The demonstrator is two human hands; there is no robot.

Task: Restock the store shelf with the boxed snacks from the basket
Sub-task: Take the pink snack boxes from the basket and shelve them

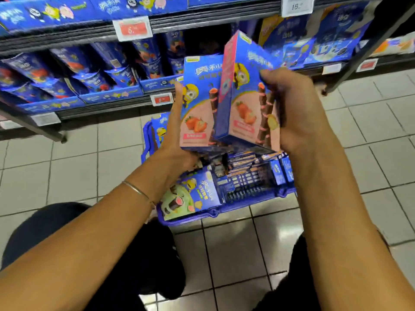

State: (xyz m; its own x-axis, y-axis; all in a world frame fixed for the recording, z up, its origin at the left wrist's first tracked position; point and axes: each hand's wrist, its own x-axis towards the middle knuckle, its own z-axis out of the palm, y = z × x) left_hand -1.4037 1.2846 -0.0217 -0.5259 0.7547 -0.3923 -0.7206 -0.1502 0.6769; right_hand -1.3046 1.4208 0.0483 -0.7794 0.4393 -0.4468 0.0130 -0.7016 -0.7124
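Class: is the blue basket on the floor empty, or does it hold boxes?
Not empty. The blue basket holds a green box lying flat, and blue boxes standing at its right side.

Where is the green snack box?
In the head view, the green snack box lies at the near left end of the blue basket, just below the left hand gripping a strawberry box.

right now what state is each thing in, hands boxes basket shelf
left hand, gripping left strawberry box
right hand, gripping right strawberry box
left strawberry box, near upright above the basket
right strawberry box, tilted, overlapping the left one
basket, on the floor, boxes inside
green box, lying flat in basket
shelf, stocked with blue packs
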